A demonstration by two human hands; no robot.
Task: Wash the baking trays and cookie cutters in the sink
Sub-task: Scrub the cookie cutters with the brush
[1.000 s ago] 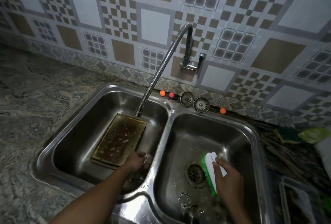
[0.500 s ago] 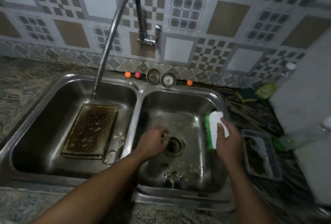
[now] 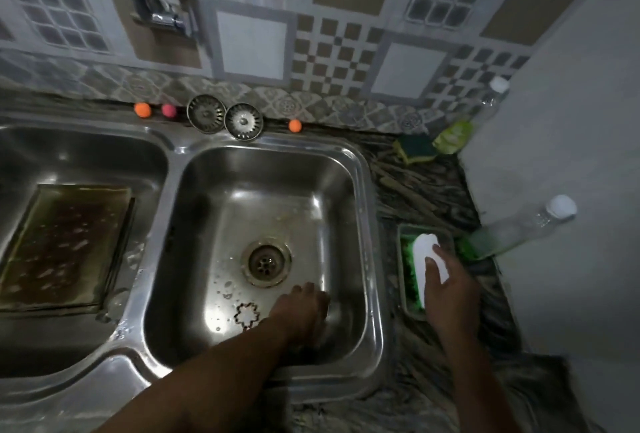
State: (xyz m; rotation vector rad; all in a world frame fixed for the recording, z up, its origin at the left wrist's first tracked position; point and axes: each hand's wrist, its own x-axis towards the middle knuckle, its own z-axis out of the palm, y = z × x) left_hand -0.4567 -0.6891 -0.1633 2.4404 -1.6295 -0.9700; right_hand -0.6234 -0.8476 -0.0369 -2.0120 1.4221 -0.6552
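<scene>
A dirty brown baking tray (image 3: 65,245) lies flat in the left basin of the steel double sink (image 3: 277,173). A flower-shaped cookie cutter (image 3: 246,315) sits on the floor of the right basin, in front of the drain (image 3: 266,262). My left hand (image 3: 301,311) rests palm down on that basin floor, just right of the cutter; anything beneath it is hidden. My right hand (image 3: 450,290) grips a white brush with green bristles (image 3: 427,256) over a small rectangular tray (image 3: 402,276) on the counter right of the sink.
Two round drain strainers (image 3: 206,113) and small orange and pink balls (image 3: 142,109) line the sink's back ledge. A green sponge (image 3: 415,147) and two clear bottles (image 3: 519,228) stand on the dark counter at right, beside a white wall (image 3: 571,121). The tap (image 3: 166,13) is at the upper left.
My left hand left the tray's corner in the left basin, crossed to the right basin and now lies at its near side. My right hand carried the brush out over the small counter tray.
</scene>
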